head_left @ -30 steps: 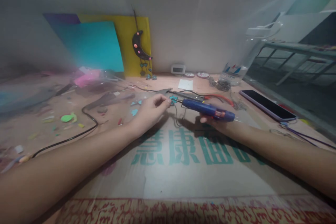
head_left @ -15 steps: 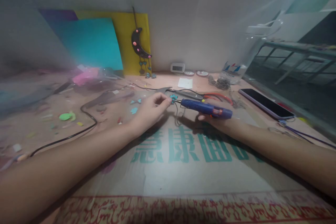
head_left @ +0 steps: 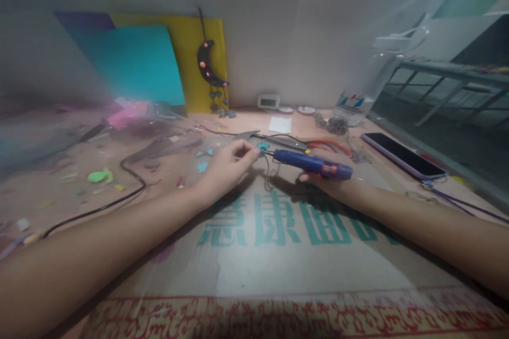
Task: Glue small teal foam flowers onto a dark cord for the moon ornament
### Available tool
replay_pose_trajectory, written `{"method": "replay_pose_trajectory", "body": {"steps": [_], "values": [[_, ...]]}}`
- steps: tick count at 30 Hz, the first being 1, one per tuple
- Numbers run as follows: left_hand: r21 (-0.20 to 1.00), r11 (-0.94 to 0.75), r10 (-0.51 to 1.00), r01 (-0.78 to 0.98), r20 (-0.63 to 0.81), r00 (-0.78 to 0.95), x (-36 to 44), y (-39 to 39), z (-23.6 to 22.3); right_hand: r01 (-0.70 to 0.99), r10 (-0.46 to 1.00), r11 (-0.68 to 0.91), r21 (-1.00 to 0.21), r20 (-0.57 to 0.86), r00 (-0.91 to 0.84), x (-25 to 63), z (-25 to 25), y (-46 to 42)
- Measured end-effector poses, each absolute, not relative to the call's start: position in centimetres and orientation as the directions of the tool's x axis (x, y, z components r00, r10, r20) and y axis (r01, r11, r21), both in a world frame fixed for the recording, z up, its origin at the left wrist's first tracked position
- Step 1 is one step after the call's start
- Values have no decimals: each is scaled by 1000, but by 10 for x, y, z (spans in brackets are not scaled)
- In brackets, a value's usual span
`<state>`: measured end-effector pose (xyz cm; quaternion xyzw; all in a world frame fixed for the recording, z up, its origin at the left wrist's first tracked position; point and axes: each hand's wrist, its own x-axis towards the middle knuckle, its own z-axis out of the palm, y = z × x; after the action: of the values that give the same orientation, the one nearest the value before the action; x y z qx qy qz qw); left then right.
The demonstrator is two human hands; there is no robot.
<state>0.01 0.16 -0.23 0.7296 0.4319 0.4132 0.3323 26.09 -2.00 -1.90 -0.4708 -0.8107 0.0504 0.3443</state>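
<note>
My left hand (head_left: 236, 161) pinches a small turquoise flower-shaped piece (head_left: 262, 146) between thumb and fingertips. Wrapped round a blue pen-shaped electric tool (head_left: 302, 161) is my right hand (head_left: 332, 183). The tool has a thin metal tip and a small red light on its side, and its tip meets the turquoise piece. Just below, a thin dark cord (head_left: 268, 175) loops over the work surface. Left of my left hand lie more turquoise pieces (head_left: 202, 167). Behind both hands rest red-handled pliers (head_left: 288, 143).
A phone (head_left: 403, 156) lies at the right beside a clear bottle (head_left: 350, 106). Along the wall stand a small white clock (head_left: 269, 101) and a yellow board (head_left: 194, 63) with a dark crescent-moon ornament (head_left: 209, 66). Scraps and a black cable (head_left: 103, 204) cover the left side.
Both hands hold nearly the same pose, with the tool tip still at the turquoise piece. The view has shifted very slightly.
</note>
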Motion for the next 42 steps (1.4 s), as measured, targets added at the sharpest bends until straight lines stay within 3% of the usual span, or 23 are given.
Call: {"method": "replay_pose_trajectory", "body": {"steps": [10,28,42], "values": [[836,-404,908,372,317,273,0,0,-1,738,837,508,-444,455,-303,256,-12,-25],[851,-390,910,351,298,288,0,-1,-1,743,800,545,-388,505,-323,260,-15,-23],[867,-372,915,332,283,286,1,0,0,726,826,526,-443,468,-314,255,-7,-30]]}}
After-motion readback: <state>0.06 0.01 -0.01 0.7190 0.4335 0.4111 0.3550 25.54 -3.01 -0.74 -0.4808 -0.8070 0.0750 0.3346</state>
